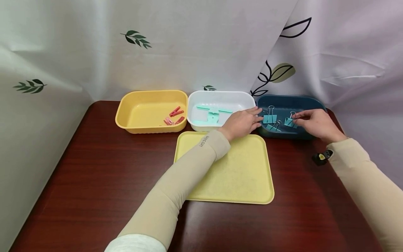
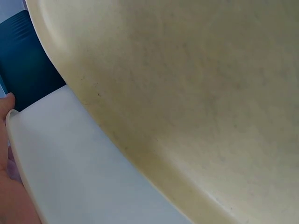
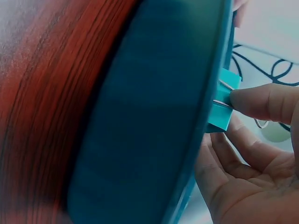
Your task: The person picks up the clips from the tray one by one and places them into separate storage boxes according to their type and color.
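My right hand (image 1: 318, 125) reaches over the dark blue basin (image 1: 311, 101) and pinches a teal binder clip (image 3: 222, 114) between thumb and fingers; its wire handle shows in the right wrist view. More teal binder clips (image 1: 269, 119) lie in the basin, to the left of that hand. My left hand (image 1: 241, 122) lies over the right end of the white basin (image 1: 201, 93), its fingers extended across to the blue basin's left rim. In the left wrist view only part of this hand (image 2: 11, 186) appears, beside the white basin's rim.
A yellow basin (image 1: 138, 130) with red and pink clothespins (image 1: 176, 111) stands at the left. Mint-green pieces (image 1: 213, 116) lie in the white basin. Below the left forearm is a pale yellow tray (image 1: 236, 178) on the reddish-brown table (image 1: 94, 182). Curtains (image 1: 189, 42) hang behind.
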